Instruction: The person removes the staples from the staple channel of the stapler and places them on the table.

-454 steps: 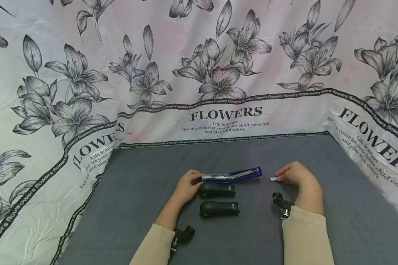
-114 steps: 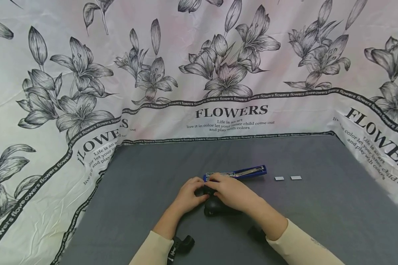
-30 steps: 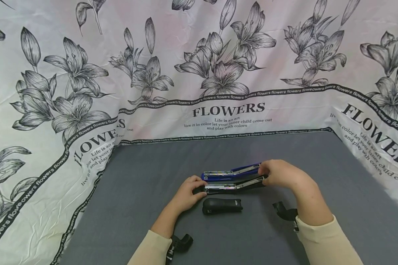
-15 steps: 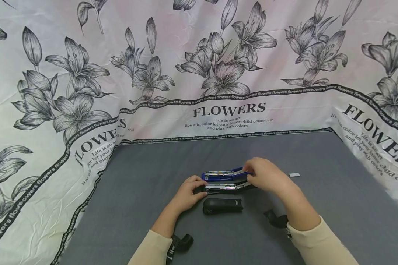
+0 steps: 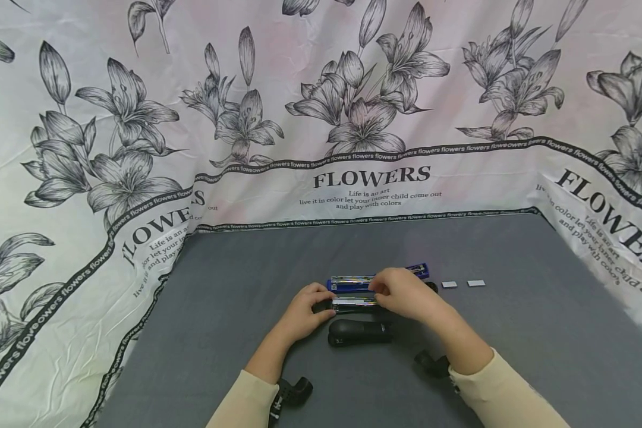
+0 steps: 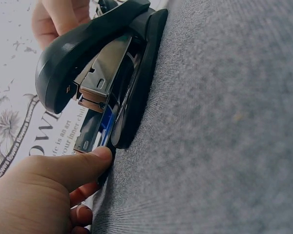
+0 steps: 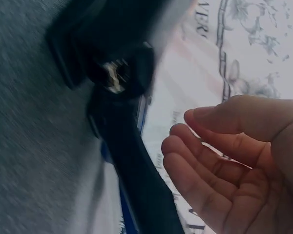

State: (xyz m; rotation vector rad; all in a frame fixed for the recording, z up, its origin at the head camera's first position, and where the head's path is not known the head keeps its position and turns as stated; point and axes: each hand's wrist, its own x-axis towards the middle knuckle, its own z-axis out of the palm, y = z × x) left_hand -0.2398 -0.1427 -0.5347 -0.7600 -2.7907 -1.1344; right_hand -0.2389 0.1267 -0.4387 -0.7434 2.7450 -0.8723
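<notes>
Black opened stapler (image 5: 353, 302): on worktop (image 5: 246, 267), just nearer me than blue stapler (image 5: 349, 283) | my left hand (image 5: 301, 312): pinching its end | my right hand (image 5: 406, 294): empty, loosely curved over it | best: I brace its base firmly

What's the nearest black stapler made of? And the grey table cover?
The black stapler looks like plastic: smooth with a soft shine. Its inside strip is probably metal, because it gleams silver. The grey table cover seems to be matt cloth: a fine ribbed weave shows.
</notes>
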